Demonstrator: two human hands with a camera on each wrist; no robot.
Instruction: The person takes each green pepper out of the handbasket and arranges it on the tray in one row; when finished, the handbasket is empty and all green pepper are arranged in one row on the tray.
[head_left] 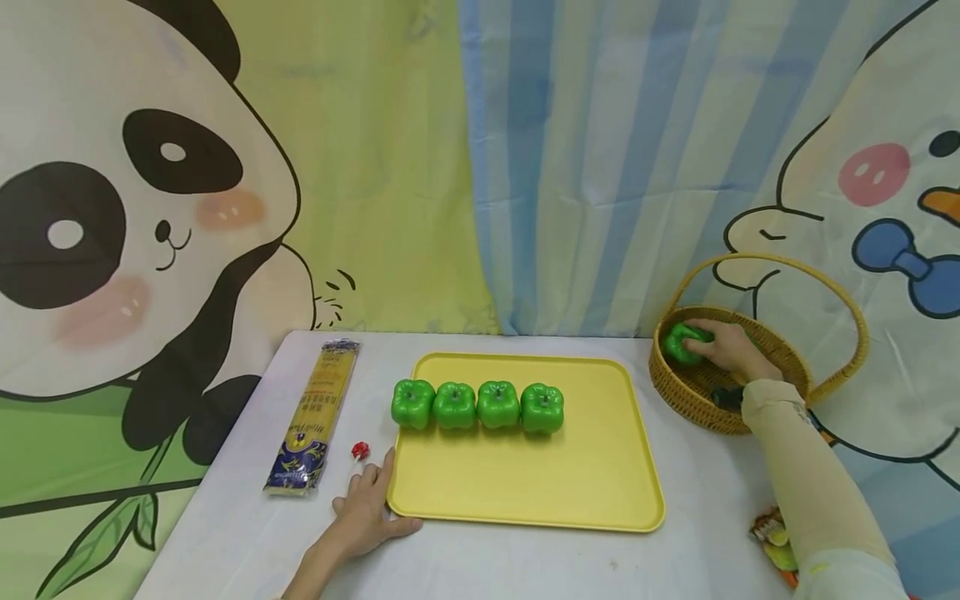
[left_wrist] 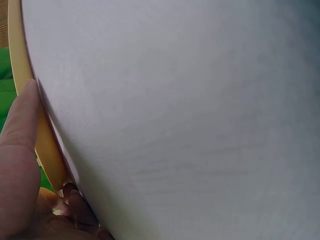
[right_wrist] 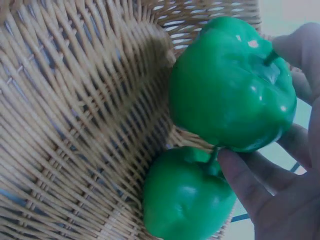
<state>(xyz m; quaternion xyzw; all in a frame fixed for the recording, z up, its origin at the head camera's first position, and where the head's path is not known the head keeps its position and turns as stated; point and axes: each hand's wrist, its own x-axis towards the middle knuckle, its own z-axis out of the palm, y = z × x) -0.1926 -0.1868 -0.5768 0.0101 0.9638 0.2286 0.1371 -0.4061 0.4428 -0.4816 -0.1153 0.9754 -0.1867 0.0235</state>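
Note:
My right hand [head_left: 729, 348] reaches into the wicker basket [head_left: 675, 392] and grips a green bell pepper [right_wrist: 232, 85]. A second bell pepper [right_wrist: 187, 197] lies in the basket just beside it, near my fingertips in the right wrist view. My left hand [head_left: 365, 510] rests at the near left corner of the yellow tray [head_left: 525, 492], one finger along its left rim and the thumb by the front edge. Several green bell peppers [head_left: 498, 405] stand in a row on the tray, towards its left and back.
A packet of noodles [head_left: 312, 417] lies at the left of the white table [head_left: 705, 517]. Near my left fingers is a small red lollipop [head_left: 360, 451]. A colourful packet [head_left: 777, 540] sits by my right forearm. The basket handle [head_left: 813, 271] arches up at the right.

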